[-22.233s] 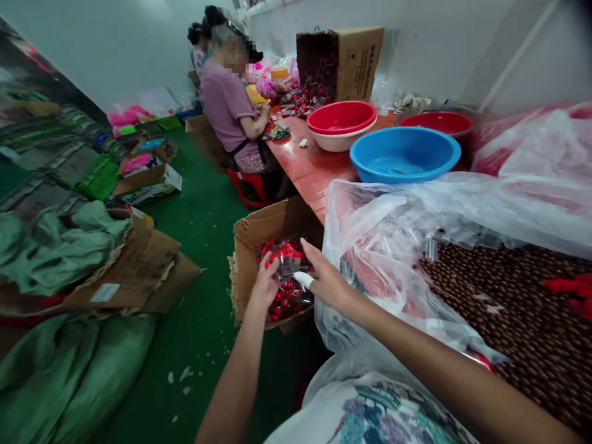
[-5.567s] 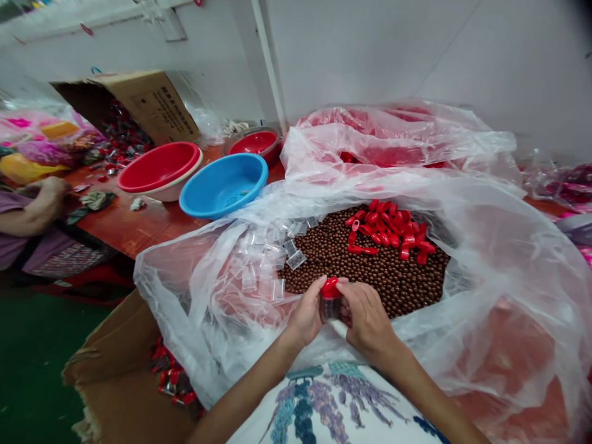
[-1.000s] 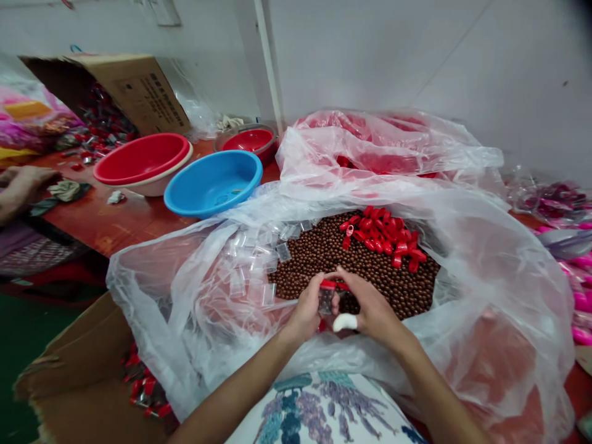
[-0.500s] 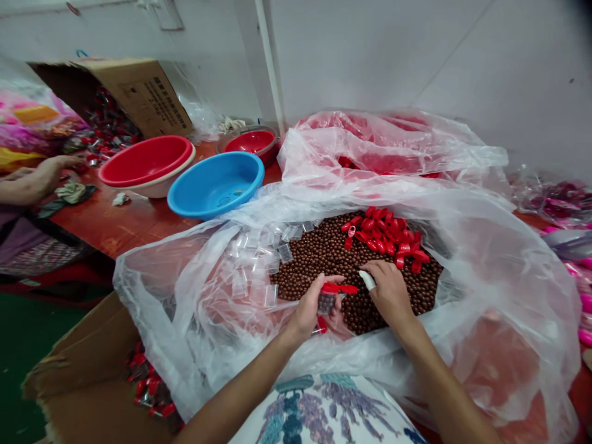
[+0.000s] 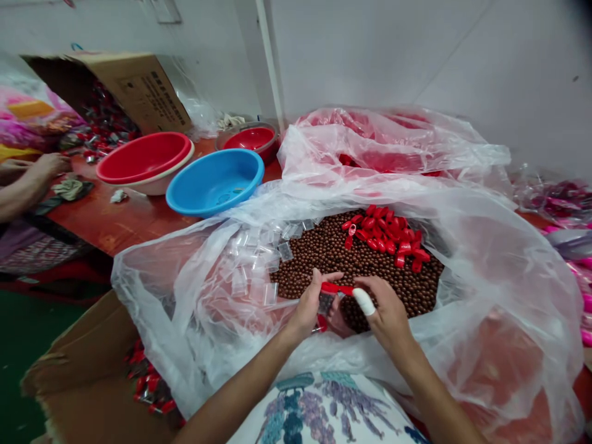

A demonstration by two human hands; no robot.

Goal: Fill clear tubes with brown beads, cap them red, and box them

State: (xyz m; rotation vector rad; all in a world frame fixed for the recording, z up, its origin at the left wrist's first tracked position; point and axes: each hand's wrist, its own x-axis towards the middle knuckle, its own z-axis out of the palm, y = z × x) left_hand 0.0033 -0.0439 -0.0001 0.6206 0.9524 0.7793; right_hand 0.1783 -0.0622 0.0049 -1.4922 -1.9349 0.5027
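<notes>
A small clear container with brown balls inside and a red flip lid is held in my left hand. My right hand, its thumb wrapped in white, pinches the free end of that lid. Both hands are over a heap of brown balls in a clear plastic bag. Red lids are piled at the back right of the heap. Empty clear containers lie at its left.
A blue basin, a red basin and a tilted cardboard box stand at the back left. Another person's hands are at the far left. An open carton is at the lower left. Behind lies a bag of red pieces.
My right hand has moved left from the brown balls to the red lid of the container. My left hand still holds the container in nearly the same place.
</notes>
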